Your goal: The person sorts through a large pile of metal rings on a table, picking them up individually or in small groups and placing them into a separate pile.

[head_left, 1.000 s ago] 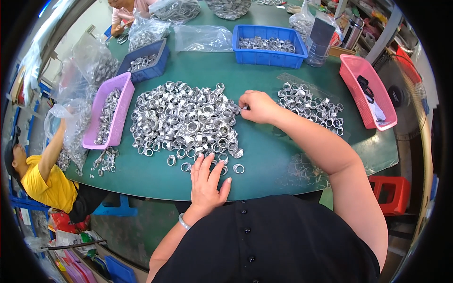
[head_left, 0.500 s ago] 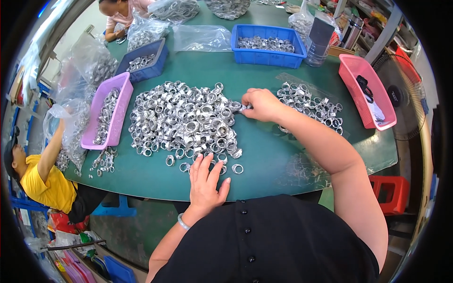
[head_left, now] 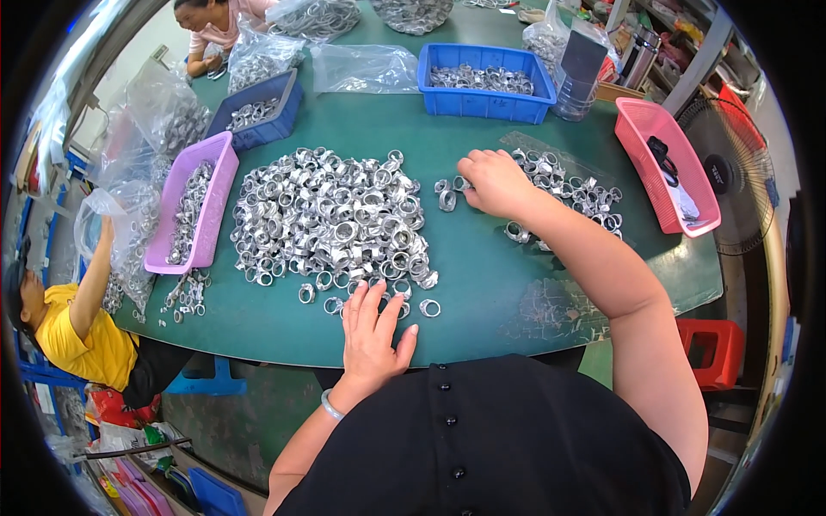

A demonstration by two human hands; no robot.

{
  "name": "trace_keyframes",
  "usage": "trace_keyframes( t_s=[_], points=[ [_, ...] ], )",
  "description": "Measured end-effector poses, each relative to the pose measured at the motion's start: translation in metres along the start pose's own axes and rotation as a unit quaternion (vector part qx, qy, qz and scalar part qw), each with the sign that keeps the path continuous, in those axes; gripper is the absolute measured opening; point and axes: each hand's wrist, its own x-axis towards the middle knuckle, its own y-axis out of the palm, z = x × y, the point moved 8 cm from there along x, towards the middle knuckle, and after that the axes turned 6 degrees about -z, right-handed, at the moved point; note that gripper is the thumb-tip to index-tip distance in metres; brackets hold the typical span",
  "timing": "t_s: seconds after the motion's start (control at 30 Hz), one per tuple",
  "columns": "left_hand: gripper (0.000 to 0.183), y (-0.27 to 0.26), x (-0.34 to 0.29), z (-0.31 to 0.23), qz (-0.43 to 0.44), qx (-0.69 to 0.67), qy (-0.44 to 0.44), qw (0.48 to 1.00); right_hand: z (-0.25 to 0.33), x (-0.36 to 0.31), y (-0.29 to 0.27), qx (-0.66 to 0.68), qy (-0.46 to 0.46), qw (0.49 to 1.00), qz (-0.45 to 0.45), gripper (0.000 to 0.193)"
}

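Note:
A large heap of silvery metal rings [head_left: 331,219] lies in the middle of the green table. At its near edge my left hand [head_left: 374,331] is open, fingers spread and fingertips touching a few rings. My right hand [head_left: 497,182] is between this heap and a smaller group of rings [head_left: 572,193] on the right. Its fingers are curled down over some rings, partly hidden beneath them. A few loose rings [head_left: 446,199] show just left of those fingertips.
A purple basket [head_left: 225,176] and a dark blue bin [head_left: 294,107] with metal pieces stand left. A blue bin [head_left: 490,105] is at the back, a pink basket [head_left: 632,163] at right. A co-worker in yellow [head_left: 86,335] reaches to a plastic bag [head_left: 129,215]; another person [head_left: 225,30] sits behind.
My right hand has moved right, from the big heap's edge toward the smaller group, and a few rings have come away with it. My left hand stays in place.

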Motion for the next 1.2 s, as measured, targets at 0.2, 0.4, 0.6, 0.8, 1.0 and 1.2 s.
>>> trace_keyframes(
  t_s=[0.2, 0.4, 0.6, 0.8, 1.0, 1.2],
  points=[
    [0.047, 0.000, 0.000, 0.001, 0.002, 0.000, -0.006, 1.000, -0.017, -0.001, -0.001, -0.002, 0.068, 0.993, 0.098, 0.038],
    [0.050, -0.001, 0.000, 0.001, 0.004, 0.000, -0.007, 1.000, 0.034, 0.001, -0.009, 0.191, -0.158, 0.969, -0.004, 0.047],
    [0.050, 0.000, 0.000, 0.000, -0.002, -0.003, -0.002, 1.000, -0.001, 0.003, 0.004, 0.024, -0.075, 0.996, 0.043, 0.025],
    [0.051, 0.001, -0.001, 0.002, 0.002, 0.002, -0.009, 1.000, -0.030, 0.019, 0.005, -0.118, 0.061, 0.969, 0.206, 0.036],
    [0.049, 0.000, 0.002, 0.000, 0.006, 0.007, 0.002, 1.000, 0.017, 0.079, 0.021, 0.160, -0.065, 0.984, 0.035, 0.037],
    [0.054, -0.001, 0.002, 0.000, 0.005, -0.009, -0.012, 1.000, 0.026, 0.106, 0.039, 0.193, -0.100, 0.975, 0.050, 0.026]
  ],
)
